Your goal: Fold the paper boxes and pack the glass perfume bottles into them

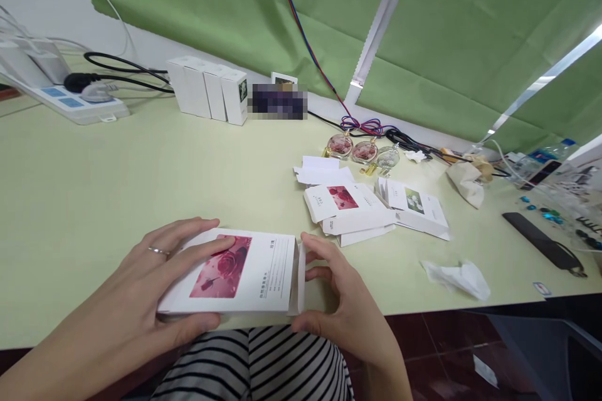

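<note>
A flat white carton point(275, 269) with a rose picture lies at the table's front edge. My left hand point(164, 276), with a ring on one finger, is wrapped over its left end, thumb along the near side. At the carton's right end an end flap point(301, 279) stands out, and my right hand point(341, 294) has its fingers and thumb around this flap. Beyond my right hand lie more white cartons: a rose-printed box point(362, 210) resting on other cardboard and a box with a white-flower picture point(418, 207).
Round glass bottles point(365, 151) stand behind the cartons. Upright white boxes point(214, 93) line the back near a power strip point(79, 103). Crumpled tissue point(458, 279) and a dark strapped case point(540, 241) lie at right. Bundled wires point(362, 125) run along the back edge.
</note>
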Tool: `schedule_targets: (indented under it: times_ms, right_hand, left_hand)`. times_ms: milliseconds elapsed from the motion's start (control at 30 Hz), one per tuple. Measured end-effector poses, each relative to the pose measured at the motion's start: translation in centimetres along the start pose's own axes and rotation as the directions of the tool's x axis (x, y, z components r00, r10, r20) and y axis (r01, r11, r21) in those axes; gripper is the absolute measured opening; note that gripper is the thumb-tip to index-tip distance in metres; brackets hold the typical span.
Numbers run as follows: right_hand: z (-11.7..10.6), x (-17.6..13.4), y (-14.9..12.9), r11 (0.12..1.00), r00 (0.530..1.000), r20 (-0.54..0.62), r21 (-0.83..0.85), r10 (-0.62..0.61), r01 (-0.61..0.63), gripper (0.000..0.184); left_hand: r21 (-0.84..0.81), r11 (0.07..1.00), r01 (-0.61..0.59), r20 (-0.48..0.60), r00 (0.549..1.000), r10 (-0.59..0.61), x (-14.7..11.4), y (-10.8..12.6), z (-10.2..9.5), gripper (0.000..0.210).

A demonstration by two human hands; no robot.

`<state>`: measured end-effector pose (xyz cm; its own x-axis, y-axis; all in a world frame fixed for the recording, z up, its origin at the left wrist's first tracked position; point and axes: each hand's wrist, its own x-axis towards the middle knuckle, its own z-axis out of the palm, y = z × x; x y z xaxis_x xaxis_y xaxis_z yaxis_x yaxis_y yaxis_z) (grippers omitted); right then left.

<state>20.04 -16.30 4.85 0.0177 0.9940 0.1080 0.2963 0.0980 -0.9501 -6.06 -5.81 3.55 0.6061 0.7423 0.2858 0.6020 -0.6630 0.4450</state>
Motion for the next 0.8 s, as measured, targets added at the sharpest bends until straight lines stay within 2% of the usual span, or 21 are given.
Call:
schedule_targets:
  times_ms: [233, 467, 533, 633, 733, 800]
  right_hand:
    - [0.1, 0.1, -1.1, 0.986, 0.996, 0.004, -0.145, 0.085, -0.084, 0.05]
    - [0.1, 0.0, -0.8, 0.986, 0.998, -0.012, -0.157, 0.059, -0.06, 0.049]
    - [0.1, 0.0, -0.5, 0.993, 0.999, -0.003, -0.107, 0.049, -0.049, 0.051]
    - [0.1, 0.0, 0.3, 0.998, 0.999, 0.023, 0.048, -0.038, 0.037, 0.054]
    - [0.0, -0.1, 0.9, 0.973, 0.995, 0.018, 0.211, -0.103, 0.097, 0.051]
    - [-0.1, -0.1, 1.1, 0.963, 0.994, 0.022, 0.251, -0.105, 0.097, 0.048]
  left_hand:
    - [-0.011, 1.0, 0.007, -0.007, 1.0, -0.007, 0.0, 0.0, 0.0, 0.057]
    - [0.013, 1.0, -0.025, -0.003, 1.0, 0.025, 0.0, 0.2, 0.0, 0.056]
    - [0.023, 0.999, -0.036, -0.02, 0.999, 0.037, 0.0, 0.4, 0.0, 0.055]
    - [0.041, 0.999, -0.031, -0.026, 0.999, 0.032, 0.1, 0.5, 0.0, 0.056]
    - [0.047, 0.999, -0.021, -0.014, 1.0, 0.021, 0.1, 0.5, -0.1, 0.056]
    - [0.046, 0.999, -0.019, -0.013, 1.0, 0.019, 0.0, 0.5, -0.1, 0.055]
